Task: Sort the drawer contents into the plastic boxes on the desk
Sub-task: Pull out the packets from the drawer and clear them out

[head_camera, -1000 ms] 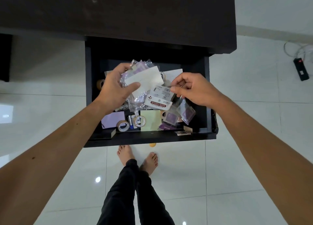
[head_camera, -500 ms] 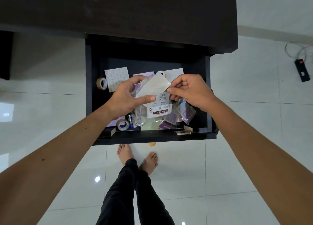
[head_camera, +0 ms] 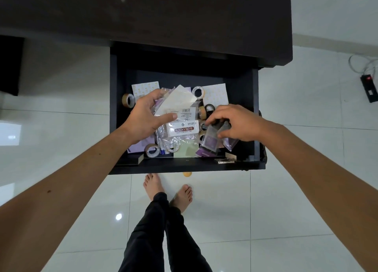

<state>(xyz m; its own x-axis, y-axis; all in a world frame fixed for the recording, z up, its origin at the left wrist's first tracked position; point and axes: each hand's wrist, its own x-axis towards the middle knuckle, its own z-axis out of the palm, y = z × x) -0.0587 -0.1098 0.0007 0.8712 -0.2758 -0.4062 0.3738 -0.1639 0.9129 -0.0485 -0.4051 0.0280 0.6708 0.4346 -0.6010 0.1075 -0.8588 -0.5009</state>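
Note:
The black drawer stands pulled out under the dark desk. My left hand grips a bundle of clear sticky-note packets, one labelled "STICKY NOTE", held above the drawer's middle. My right hand reaches down at the drawer's right side and pinches clear packets of purple notes. Tape rolls lie at the left, the front and the back. A pale green note pad and patterned sheets lie loose inside. No plastic boxes are in view.
White glossy floor tiles surround the desk. My bare feet stand just in front of the drawer. A small orange object lies on the floor under the drawer front. A black power strip with cables sits at the far right.
My right hand let go of the bundle and dropped to the right onto the purple packets. My left hand keeps the bundle, now with the labelled packet in it.

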